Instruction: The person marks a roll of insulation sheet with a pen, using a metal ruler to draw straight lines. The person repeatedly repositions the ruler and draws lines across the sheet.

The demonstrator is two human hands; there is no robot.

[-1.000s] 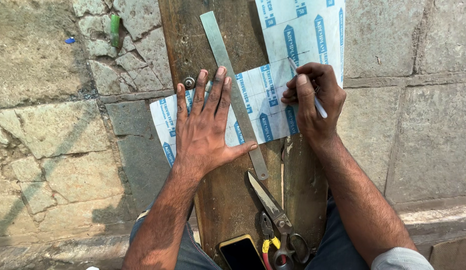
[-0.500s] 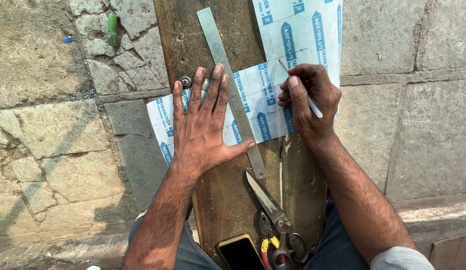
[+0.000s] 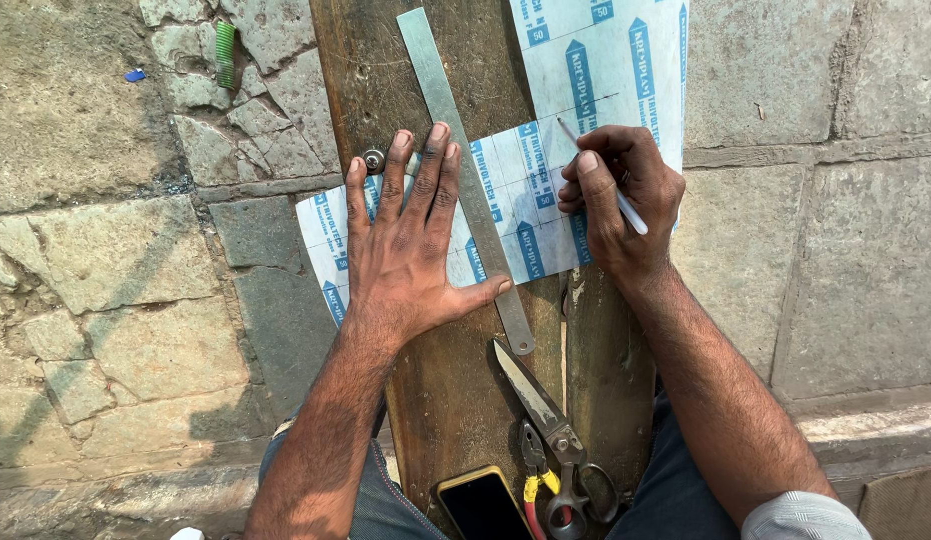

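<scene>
My left hand (image 3: 411, 245) lies flat with fingers spread on a pale blue printed plastic sheet (image 3: 596, 70), its thumb against a long steel ruler (image 3: 456, 140). The ruler runs diagonally over the sheet and a dark wooden plank (image 3: 366, 70). My right hand (image 3: 621, 200) grips a thin white pen (image 3: 631, 213), whose tip points up and left at the sheet, just right of the ruler.
Scissors (image 3: 546, 420), yellow-handled pliers (image 3: 534, 478) and a dark phone (image 3: 481, 505) lie on the plank near my lap. A small bolt (image 3: 374, 159) sits by my left fingertips. Stone paving (image 3: 96, 270) surrounds the plank; a green ribbed piece (image 3: 225, 52) lies far left.
My right hand with the pen has shifted slightly up the sheet beside the ruler. My left hand stays pressed flat in place.
</scene>
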